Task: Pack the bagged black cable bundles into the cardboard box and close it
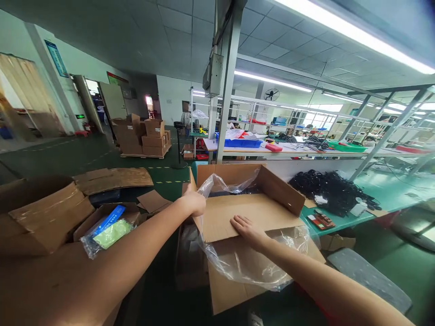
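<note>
An open cardboard box (258,217) lined with a clear plastic bag (244,262) stands in front of me. My left hand (193,201) is closed on the box's left edge, where the plastic liner folds over it. My right hand (246,228) lies flat, fingers stretched out, on a cardboard flap folded over the box opening. The plastic hangs out over the near side of the box.
Cardboard boxes (44,213) lie at my left, one (105,222) holding a bag with green and blue items. A green bench (340,217) at the right carries a heap of black cables (331,190). A long worktable (306,151) and stacked cartons (142,136) stand farther back.
</note>
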### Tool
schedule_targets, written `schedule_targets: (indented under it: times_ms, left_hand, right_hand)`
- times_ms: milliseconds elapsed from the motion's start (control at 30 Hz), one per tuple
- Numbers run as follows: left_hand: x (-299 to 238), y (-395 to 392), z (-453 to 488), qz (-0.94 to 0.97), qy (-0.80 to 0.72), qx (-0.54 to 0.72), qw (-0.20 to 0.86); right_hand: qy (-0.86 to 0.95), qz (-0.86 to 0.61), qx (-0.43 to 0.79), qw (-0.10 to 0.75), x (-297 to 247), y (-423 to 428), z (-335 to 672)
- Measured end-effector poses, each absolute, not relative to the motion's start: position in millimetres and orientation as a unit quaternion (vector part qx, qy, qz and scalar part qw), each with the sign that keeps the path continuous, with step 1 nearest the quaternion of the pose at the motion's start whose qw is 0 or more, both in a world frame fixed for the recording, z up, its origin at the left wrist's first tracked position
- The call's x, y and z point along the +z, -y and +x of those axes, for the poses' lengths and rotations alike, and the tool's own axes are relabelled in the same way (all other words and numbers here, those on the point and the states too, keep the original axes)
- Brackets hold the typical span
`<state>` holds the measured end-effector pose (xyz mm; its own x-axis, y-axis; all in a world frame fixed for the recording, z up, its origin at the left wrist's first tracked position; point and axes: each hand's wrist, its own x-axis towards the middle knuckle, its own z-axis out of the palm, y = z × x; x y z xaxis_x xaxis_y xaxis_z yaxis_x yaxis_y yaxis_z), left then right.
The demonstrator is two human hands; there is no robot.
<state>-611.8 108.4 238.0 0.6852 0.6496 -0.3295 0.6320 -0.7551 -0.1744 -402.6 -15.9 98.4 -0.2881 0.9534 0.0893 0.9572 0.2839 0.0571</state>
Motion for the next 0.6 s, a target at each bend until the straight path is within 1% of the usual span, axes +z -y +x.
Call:
schedule_targets:
  times_ms: [133, 300, 467, 600]
  left_hand:
    - [238.2, -109.4, -609.2, -0.915, 0.353, 0.194, 0.033]
    - [238.4, -109.8, -609.8, -0.920, 0.343, 0.182, 0.048]
    - [236.7, -107.3, -611.1, -0.929, 0.335, 0.150, 0.054]
    - [235.0, -108.4, -608.7, -0.926, 0.344, 0.147, 0.048]
  right_hand:
    - [0.803, -0.594, -0.011, 0.044, 86.7, -14.7, -392.1]
    - [0.801, -0.593, 0.048, 0.069, 90.8, -31.0, -380.7]
    - [0.788, -0.597, 0.138, 0.059, 86.8, -26.2, -379.6]
    - [0.764, -0.617, 0.186, 0.044, 74.0, -39.8, -385.1]
